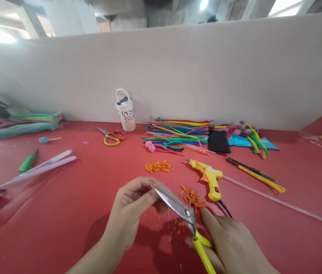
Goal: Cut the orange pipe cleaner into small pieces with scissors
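My right hand (229, 239) is wrapped round the handles of a pair of scissors (175, 201) with one yellow and one orange-red handle. Their silver blades point up and left, reaching the fingertips of my left hand (135, 209). Thumb and fingers of that hand pinch a small orange piece (157, 186) at the blade tips; how much of it lies hidden behind the blades I cannot tell. Loose orange pieces (191, 196) lie beside the scissors, with tiny orange crumbs on the table below. Farther back is a heap of short orange pieces (158, 166).
A yellow glue gun (206, 175) with its cable lies right of the pieces, near a cutter knife (255, 175). Behind are colourful pipe cleaners (178, 131), a black phone (219, 141), a second pair of scissors (111, 137) and a white cup (126, 116) against the white partition (161, 72).
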{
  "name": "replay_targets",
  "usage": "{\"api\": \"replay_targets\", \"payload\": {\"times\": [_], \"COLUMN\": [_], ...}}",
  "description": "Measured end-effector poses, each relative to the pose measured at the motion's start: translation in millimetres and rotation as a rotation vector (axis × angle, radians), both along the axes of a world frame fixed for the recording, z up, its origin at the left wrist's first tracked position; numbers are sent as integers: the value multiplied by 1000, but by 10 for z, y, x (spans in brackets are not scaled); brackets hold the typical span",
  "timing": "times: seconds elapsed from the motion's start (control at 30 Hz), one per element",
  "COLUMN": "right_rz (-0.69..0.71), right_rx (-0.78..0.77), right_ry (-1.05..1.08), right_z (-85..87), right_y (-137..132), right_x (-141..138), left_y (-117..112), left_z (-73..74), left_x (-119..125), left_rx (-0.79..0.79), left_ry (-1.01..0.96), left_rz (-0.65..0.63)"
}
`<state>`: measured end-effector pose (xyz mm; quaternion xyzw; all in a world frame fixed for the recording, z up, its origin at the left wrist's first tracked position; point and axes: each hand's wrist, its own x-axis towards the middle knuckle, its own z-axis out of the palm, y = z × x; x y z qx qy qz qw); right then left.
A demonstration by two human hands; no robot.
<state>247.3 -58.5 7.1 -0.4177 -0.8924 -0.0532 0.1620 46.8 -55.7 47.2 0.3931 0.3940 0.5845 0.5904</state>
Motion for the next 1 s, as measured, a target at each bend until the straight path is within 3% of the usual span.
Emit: {"api": "replay_targets", "payload": {"times": [0.73,0.83,1.0], "right_rz": [-11,-86,-190], "right_rx": [133,-90,-761], "right_ry": [51,166,713], "right_z": [28,35,160], "right_y": [54,62,4], "right_x": [20,-9,-104], "left_y": [66,87,36], "left_z": [-49,-65,-158], "left_x": [-29,-17,122], "left_rx": [5,-35,-229], "left_ry": [36,40,-53], "left_rz": [18,-22,-318]}}
